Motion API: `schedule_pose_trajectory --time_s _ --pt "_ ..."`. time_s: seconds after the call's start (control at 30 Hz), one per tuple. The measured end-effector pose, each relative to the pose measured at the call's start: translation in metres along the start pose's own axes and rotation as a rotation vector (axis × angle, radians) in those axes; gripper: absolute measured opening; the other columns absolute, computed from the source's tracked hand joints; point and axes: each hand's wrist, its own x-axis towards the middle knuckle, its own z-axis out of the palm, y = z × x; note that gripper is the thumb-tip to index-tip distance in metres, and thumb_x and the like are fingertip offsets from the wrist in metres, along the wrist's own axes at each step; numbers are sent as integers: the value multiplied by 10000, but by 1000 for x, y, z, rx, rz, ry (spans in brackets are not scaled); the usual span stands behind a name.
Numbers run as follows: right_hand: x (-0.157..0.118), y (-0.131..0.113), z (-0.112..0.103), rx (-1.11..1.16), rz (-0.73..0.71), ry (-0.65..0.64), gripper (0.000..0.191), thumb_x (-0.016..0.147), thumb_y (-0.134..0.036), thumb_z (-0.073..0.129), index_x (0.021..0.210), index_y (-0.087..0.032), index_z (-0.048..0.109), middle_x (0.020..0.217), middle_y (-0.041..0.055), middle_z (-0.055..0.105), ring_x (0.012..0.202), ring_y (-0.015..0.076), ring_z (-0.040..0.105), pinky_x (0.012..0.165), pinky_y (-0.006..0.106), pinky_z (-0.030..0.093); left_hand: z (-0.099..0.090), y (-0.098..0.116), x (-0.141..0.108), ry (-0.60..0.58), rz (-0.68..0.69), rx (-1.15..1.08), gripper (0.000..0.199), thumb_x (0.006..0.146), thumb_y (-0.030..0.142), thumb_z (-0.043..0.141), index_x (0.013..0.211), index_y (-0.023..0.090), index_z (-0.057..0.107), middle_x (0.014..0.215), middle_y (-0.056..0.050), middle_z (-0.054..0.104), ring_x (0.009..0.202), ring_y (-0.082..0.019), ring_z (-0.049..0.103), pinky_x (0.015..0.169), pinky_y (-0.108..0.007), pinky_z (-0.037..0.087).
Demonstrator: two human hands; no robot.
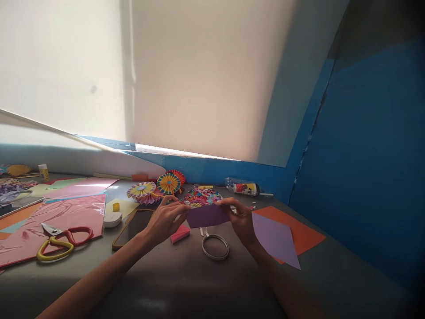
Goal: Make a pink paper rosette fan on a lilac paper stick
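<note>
A strip of purple paper [208, 216] is stretched between my two hands, raised a little over the table. My left hand [168, 216] pinches its left end, and my right hand [239, 218] grips the right end with the thumb below. Under the paper, a roll of white tape [215, 247] lies on the table with a loose end sticking up. Close to my left hand is a pink folded paper piece [180, 234]. A pile of colourful paper scraps [202, 196] shows behind the purple paper, which partly hides it.
Scissors with red and yellow handles [64, 241] rest on pink paper sheets [83, 212]. A phone [133, 228] and a white case [113, 219] lie left of my hands. Paper rosettes [168, 183] and a glue bottle [245, 189] stand farther back. Lilac paper [277, 239] overlaps orange paper [307, 237] at right.
</note>
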Motion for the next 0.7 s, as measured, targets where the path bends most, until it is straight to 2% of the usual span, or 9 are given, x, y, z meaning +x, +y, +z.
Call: schedule_pose_trajectory --time_s 0.1,0.17,0.23,0.3,0.4,0.5,0.53,0.6,0.7 --pt "9 6 -15 11 58 134 202 847 -395 607 859 -220 706 862 52 721 850 239 650 705 336 511 -5 -8 1 80 -168 -147 201 934 285 467 986 221 651 902 -43 726 890 -208 620 982 -403 335" --pt "13 8 -20 7 91 193 252 843 -432 605 883 -206 709 878 67 720 844 247 651 646 318 511 -4 -7 2 117 -283 -308 242 943 335 444 1067 223 618 1025 -73 700 969 -230 613 920 -389 408" --pt "15 9 -19 -1 115 192 303 843 -465 593 899 -193 714 881 77 722 830 252 660 595 302 509 1 -3 3 81 -363 -577 350 922 386 482 1234 230 503 1204 -113 622 995 -235 621 830 -358 480" --pt "13 9 -14 -20 124 152 336 846 -486 581 899 -183 718 872 76 729 817 255 670 580 295 514 10 2 4 -6 -431 -886 575 843 412 611 1340 243 376 1268 -134 569 993 -234 629 790 -337 509" --pt "9 10 -6 -78 107 112 355 856 -493 569 953 -179 703 898 76 728 857 263 669 674 342 536 21 4 3 -23 -520 -1009 677 744 392 729 1311 215 402 953 -54 662 865 -198 641 732 -282 501" --pt "3 4 1 -165 22 124 442 822 -467 633 1183 -215 596 1174 99 641 1118 293 566 956 464 439 24 0 2 36 -586 -976 564 737 395 733 1190 174 482 703 38 583 689 -138 602 640 -222 462" --pt "1 0 2 -216 -46 87 529 804 -458 661 1263 -230 530 1274 106 576 1208 298 497 1022 487 377 23 -1 1 40 -600 -970 534 742 398 728 1162 164 495 681 47 563 657 -125 584 617 -210 448" --pt "-4 -9 7 -324 -214 -95 695 772 -449 701 1369 -251 406 1407 114 447 1317 299 377 1078 492 320 21 -3 1 37 -617 -958 504 751 410 715 1136 151 519 648 55 539 609 -109 546 568 -191 411" --pt "-11 -19 13 -363 -359 -408 814 778 -414 702 1444 -260 262 1494 119 309 1368 293 301 1066 467 369 18 -1 1 34 -624 -929 464 777 442 677 1119 148 571 665 40 552 592 -103 509 513 -176 351"
